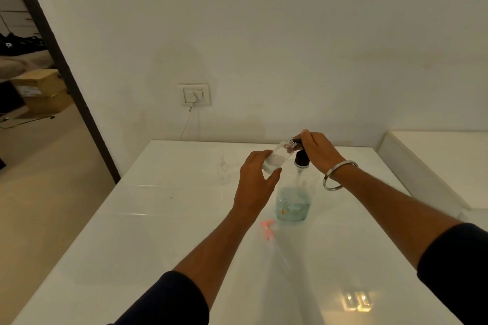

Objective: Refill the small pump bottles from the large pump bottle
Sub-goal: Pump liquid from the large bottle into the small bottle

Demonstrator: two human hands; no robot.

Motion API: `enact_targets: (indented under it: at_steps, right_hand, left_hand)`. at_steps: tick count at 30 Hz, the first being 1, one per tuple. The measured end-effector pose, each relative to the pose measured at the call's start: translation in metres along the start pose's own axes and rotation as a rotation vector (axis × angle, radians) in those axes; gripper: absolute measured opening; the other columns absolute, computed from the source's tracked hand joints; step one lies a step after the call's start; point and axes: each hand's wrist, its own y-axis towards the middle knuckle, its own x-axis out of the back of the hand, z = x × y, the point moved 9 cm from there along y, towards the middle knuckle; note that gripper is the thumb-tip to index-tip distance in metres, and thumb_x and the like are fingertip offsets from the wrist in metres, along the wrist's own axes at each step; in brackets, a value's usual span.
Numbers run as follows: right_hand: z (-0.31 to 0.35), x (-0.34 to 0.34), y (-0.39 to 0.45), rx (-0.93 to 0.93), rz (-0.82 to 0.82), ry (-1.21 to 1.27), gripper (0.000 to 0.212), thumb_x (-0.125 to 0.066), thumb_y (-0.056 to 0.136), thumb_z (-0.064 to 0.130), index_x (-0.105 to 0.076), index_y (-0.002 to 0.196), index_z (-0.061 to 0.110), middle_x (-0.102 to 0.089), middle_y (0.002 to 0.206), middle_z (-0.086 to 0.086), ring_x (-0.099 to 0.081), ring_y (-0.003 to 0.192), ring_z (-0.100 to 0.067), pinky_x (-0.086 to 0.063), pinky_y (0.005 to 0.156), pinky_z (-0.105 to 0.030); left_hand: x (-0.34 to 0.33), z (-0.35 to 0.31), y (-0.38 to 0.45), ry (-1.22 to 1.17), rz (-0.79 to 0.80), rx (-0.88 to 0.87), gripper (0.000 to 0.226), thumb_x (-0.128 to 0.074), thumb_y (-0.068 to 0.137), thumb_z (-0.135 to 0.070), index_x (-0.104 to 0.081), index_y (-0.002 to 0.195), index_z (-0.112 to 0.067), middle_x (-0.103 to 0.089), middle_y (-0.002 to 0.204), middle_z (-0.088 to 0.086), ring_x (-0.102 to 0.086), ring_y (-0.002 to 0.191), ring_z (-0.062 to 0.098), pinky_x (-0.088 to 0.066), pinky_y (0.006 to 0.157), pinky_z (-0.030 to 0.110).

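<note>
Head view: the large pump bottle (pixel 292 199) stands upright on the white desk (pixel 163 232), a little beyond the middle. It is clear plastic with a black pump head (pixel 301 158) and holds pale blue-green liquid that fills only its lower part; a small orange mark shows low on its front.

The left hand (pixel 257 182) grips a small pump bottle (pixel 277 157), fingers and thumb curled round its lower half. This bottle is clear, has no pump on it, and is tilted so that its open threaded neck points up and to the right, just beside the spout of the black pump. A whitish patch shows in its lower part; whether that is liquid or a reflection I cannot tell.

The right hand (pixel 318 152) rests on top of the black pump head with its fingers bent down over it, holding it. A silver bangle (pixel 338 176) hangs round that wrist, and both forearms come out of dark sleeves.

A pink pump top (pixel 267 229) with a thin clear tube lies on the desk in front of the large bottle, near its base but apart from it.

Counted: one large bottle, one small bottle in hand, one loose pink pump. A faint clear shape on the desk left of the hands may be a second small bottle, too dim to tell.
</note>
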Motion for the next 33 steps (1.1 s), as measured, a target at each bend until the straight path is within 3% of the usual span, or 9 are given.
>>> enact_targets:
  at_steps: [3,5,9,13,16,21,25,29,33]
  right_hand:
    - [-0.003,-0.003,-0.005,0.016,-0.021,0.026,0.046,-0.025,0.100,0.021,-0.062,0.087,-0.003,-0.062,0.074,-0.010,-0.048,0.070,-0.017,-0.040,0.063,-0.016]
    - [-0.005,-0.006,-0.004,0.020,-0.031,0.029,0.048,-0.025,0.100,0.021,-0.061,0.092,-0.009,-0.062,0.083,-0.025,-0.048,0.075,-0.020,-0.039,0.066,-0.024]
    - [-0.005,-0.007,-0.004,0.019,-0.015,-0.004,0.045,-0.023,0.100,0.020,-0.063,0.091,0.000,-0.059,0.083,-0.013,-0.050,0.074,-0.019,-0.039,0.065,-0.019]
    - [0.005,-0.002,-0.005,0.040,-0.018,0.024,0.044,-0.025,0.100,0.019,-0.064,0.105,0.000,-0.064,0.096,-0.010,-0.056,0.088,-0.018,-0.041,0.071,-0.013]
    - [0.005,0.000,-0.003,0.040,-0.025,0.015,0.046,-0.026,0.100,0.022,-0.064,0.103,-0.001,-0.066,0.099,-0.016,-0.056,0.087,-0.022,-0.042,0.074,-0.022]
    - [-0.001,-0.002,-0.004,0.031,-0.036,0.034,0.042,-0.025,0.100,0.019,-0.062,0.091,0.002,-0.058,0.081,-0.009,-0.050,0.075,-0.018,-0.038,0.062,-0.015]
    - [-0.004,-0.005,-0.004,0.041,-0.047,0.035,0.042,-0.024,0.100,0.016,-0.062,0.085,0.009,-0.059,0.071,0.003,-0.052,0.068,-0.010,-0.038,0.057,-0.002]
    - [-0.006,-0.004,-0.006,0.032,-0.049,0.037,0.045,-0.025,0.100,0.019,-0.063,0.097,-0.004,-0.065,0.092,-0.022,-0.055,0.082,-0.028,-0.041,0.069,-0.020]
    - [0.003,-0.001,-0.003,0.050,-0.023,0.002,0.045,-0.026,0.099,0.022,-0.064,0.099,-0.002,-0.066,0.096,-0.017,-0.058,0.087,-0.024,-0.043,0.080,-0.027]
  left_hand:
    - [-0.002,0.005,0.001,0.015,0.007,-0.010,0.039,-0.072,0.080,-0.018,-0.057,0.116,-0.013,-0.060,0.109,-0.002,-0.054,0.095,0.005,-0.048,0.082,0.019]
    - [-0.003,0.008,0.001,0.024,0.008,-0.016,0.038,-0.072,0.079,-0.017,-0.059,0.115,-0.013,-0.061,0.108,-0.002,-0.055,0.094,0.006,-0.049,0.082,0.022]
    - [-0.004,0.008,0.000,0.024,-0.004,-0.016,0.039,-0.073,0.079,-0.017,-0.059,0.115,-0.012,-0.061,0.108,0.000,-0.055,0.094,0.007,-0.049,0.082,0.022]
    - [-0.002,0.001,-0.002,0.001,0.001,-0.015,0.037,-0.071,0.081,-0.018,-0.058,0.115,-0.015,-0.061,0.108,-0.003,-0.054,0.094,0.005,-0.047,0.080,0.017]
    - [0.000,-0.001,-0.002,-0.002,-0.002,-0.009,0.038,-0.071,0.081,-0.019,-0.057,0.116,-0.015,-0.060,0.110,-0.003,-0.054,0.094,0.004,-0.047,0.081,0.016]
    - [-0.001,0.003,0.001,0.025,0.003,-0.013,0.039,-0.072,0.080,-0.018,-0.058,0.117,-0.012,-0.061,0.111,0.000,-0.054,0.095,0.005,-0.047,0.082,0.018]
    - [-0.005,0.007,0.000,0.030,-0.002,-0.002,0.040,-0.072,0.080,-0.018,-0.058,0.117,-0.011,-0.061,0.112,0.002,-0.054,0.096,0.007,-0.048,0.083,0.019]
    - [-0.005,0.005,0.000,0.028,-0.004,-0.013,0.039,-0.072,0.080,-0.018,-0.059,0.115,-0.011,-0.061,0.109,0.001,-0.053,0.094,0.006,-0.045,0.081,0.015]
    - [-0.002,0.000,-0.003,0.009,-0.005,-0.017,0.038,-0.072,0.081,-0.020,-0.058,0.115,-0.013,-0.061,0.110,-0.001,-0.054,0.095,0.005,-0.046,0.082,0.015]
